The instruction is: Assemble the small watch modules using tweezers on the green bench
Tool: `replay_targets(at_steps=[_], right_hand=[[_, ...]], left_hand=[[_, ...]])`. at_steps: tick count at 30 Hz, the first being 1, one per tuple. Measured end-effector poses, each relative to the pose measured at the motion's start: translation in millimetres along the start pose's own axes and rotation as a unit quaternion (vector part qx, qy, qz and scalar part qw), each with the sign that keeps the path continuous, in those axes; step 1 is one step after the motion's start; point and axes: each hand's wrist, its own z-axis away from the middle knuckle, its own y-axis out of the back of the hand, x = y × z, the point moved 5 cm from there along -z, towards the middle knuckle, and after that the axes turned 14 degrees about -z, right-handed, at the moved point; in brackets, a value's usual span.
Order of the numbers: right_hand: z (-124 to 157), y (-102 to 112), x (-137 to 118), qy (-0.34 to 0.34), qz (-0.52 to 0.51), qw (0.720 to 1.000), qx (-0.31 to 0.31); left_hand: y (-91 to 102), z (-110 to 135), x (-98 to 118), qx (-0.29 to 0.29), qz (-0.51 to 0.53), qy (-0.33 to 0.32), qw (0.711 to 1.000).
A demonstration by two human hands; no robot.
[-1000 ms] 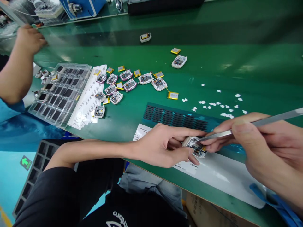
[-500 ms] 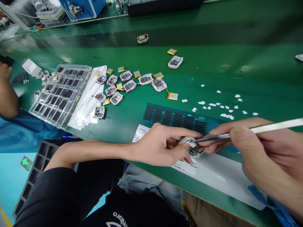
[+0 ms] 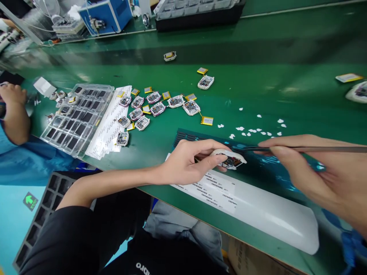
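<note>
My left hand (image 3: 190,162) is closed on a white device housing (image 3: 239,159), its circuit board partly covered by my thumb. The housing is tilted and held above the table. My right hand (image 3: 309,168) grips a pair of tweezers (image 3: 312,149), whose dark tips point left, just beyond the housing. Under the tips lies a teal sheet (image 3: 275,168) with rows of black strips (image 3: 187,138), partly hidden by my hands. Nearer me is a white sheet of printed labels (image 3: 212,189) with a glossy backing that curls at its right end.
Several open housings (image 3: 157,109) with yellow-edged batteries (image 3: 207,120) lie left of centre. A clear compartment tray (image 3: 77,118) stands farther left, beside a co-worker's arm (image 3: 17,114). Small white stickers (image 3: 240,128) are scattered behind my hands. At the back stands a blue box (image 3: 106,17).
The tweezers have left the housing's inside and now point past its far side. My left hand has tilted the housing. The view has shifted, showing another battery and housing at right.
</note>
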Motion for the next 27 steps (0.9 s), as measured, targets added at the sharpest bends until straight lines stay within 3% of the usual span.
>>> replay_targets(at_steps=[4, 7, 10, 14, 23, 27], right_hand=[[-10, 0, -3, 0.069, -0.031, 0.997, 0.010], [-10, 3, 1, 0.128, -0.052, 0.990, 0.016], [-9, 6, 7, 0.148, -0.053, 0.987, 0.026], [-12, 8, 13, 0.135, -0.033, 0.990, 0.032], [-14, 6, 32, 0.080, -0.083, 0.993, -0.021], [-12, 2, 22, 0.127, -0.087, 0.988, -0.010]], left_hand=[[1.3, -4, 3, 0.029, -0.220, -0.074, 0.972], [-6.7, -6, 2, -0.028, -0.288, -0.088, 0.953], [-11.1, -6, 0, -0.073, -0.319, -0.071, 0.942], [-12.0, -5, 3, -0.081, -0.337, -0.070, 0.935], [-17.8, -5, 4, -0.149, -0.405, -0.070, 0.899], [-19.6, -5, 5, -0.174, -0.414, -0.068, 0.891]])
